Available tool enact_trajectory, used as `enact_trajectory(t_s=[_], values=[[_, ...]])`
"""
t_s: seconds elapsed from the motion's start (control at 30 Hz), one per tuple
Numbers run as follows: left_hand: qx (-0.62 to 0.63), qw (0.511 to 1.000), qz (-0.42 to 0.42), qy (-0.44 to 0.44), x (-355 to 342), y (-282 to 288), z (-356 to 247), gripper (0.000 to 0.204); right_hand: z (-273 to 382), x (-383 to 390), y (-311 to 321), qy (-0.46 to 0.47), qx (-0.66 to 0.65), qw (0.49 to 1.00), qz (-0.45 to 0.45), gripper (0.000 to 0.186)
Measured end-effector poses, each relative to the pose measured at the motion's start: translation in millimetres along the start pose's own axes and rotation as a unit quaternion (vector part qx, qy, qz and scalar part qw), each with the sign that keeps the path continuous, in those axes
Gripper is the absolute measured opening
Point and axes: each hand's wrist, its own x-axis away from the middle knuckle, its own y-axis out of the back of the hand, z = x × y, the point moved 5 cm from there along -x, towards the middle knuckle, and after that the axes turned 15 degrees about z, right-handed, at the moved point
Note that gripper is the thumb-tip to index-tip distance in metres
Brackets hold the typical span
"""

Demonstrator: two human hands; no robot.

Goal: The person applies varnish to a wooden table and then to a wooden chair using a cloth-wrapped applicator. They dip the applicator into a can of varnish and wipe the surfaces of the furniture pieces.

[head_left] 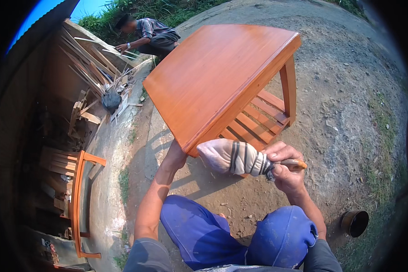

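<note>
In front of me stands a low wooden table (226, 68) with a glossy orange-brown top and a slatted shelf (258, 119) below. My left hand (177, 156) is at the table's near left corner, its fingers hidden behind the edge. My right hand (285, 170) is closed round a wooden-handled tool wrapped in striped cloth (242, 157); the handle's tip sticks out to the right. The cloth pad, cream with dark stripes and a pinkish end, points left, in front of the table's near edge. Whatever lies under the cloth is hidden.
A dark open tin (354, 223) stands on the dirt ground at my right. To the left is another orange-brown wooden piece of furniture (79, 199). Scrap wood (93, 68) and a black bag (111, 100) lie by the wall. Beyond the table, another person (149, 36) crouches.
</note>
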Motion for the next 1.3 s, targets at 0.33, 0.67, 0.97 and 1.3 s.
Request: enact_trajectory(t_s=[0.33,0.67,0.97,1.3], values=[[0.026,1.000,-0.003,0.007,11,42,34,0.049,32,-41,59,0.047,0.153,0.984,-0.073,0.016],[0.030,0.999,0.007,-0.012,21,73,44,0.051,100,-90,163,0.070,0.183,0.965,-0.172,0.016],[0.045,0.999,0.002,-0.003,10,61,31,0.050,134,-102,190,0.204,0.469,0.823,-0.248,0.012],[-0.056,0.997,0.058,-0.020,0,37,18,0.052,50,-25,19,0.139,0.554,0.820,-0.034,0.024]])
